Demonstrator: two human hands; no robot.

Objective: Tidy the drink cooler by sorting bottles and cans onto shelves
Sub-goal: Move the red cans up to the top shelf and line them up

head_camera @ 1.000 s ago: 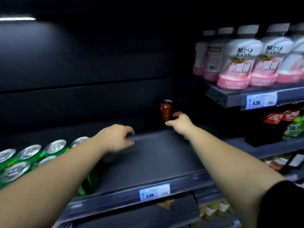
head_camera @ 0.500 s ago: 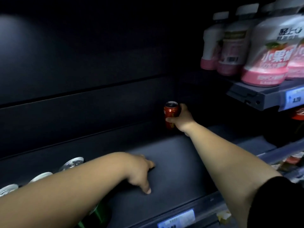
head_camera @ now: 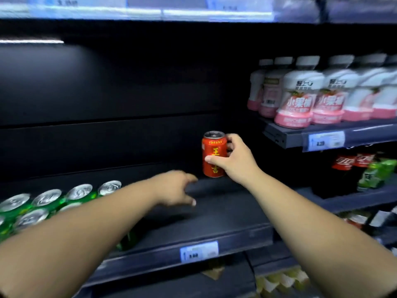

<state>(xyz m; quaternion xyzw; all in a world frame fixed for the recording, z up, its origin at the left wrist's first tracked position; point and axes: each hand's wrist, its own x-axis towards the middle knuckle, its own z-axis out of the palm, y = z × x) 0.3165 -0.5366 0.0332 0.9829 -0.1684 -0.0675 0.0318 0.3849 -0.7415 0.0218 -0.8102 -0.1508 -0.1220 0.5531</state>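
1. My right hand (head_camera: 235, 160) is wrapped round the red herbal-tea can (head_camera: 214, 154). The thumb lies across the front label and the fingers curl round the right and back side.
2. The can is upright, far back on the dark shelf (head_camera: 214, 218), right of centre. I can't tell if its base touches the shelf or hangs just above it.
3. My left hand (head_camera: 174, 189) holds nothing, fingers loosely bent. It hovers over the shelf, just left of the can and nearer to me.
4. Step in hand, my read: pull this stray out and rehome it. It doesn't match the green cans (head_camera: 79, 192) at the left of the same shelf.
5. Doing it well: grip mid-body, hold it vertical and draw it straight toward me. Stay clear of the left hand and the shelf of pink-and-white bottles (head_camera: 300, 100) up right.
6. Risk: the can wall is smooth and probably chilled, so a single thumb on the front could slip.
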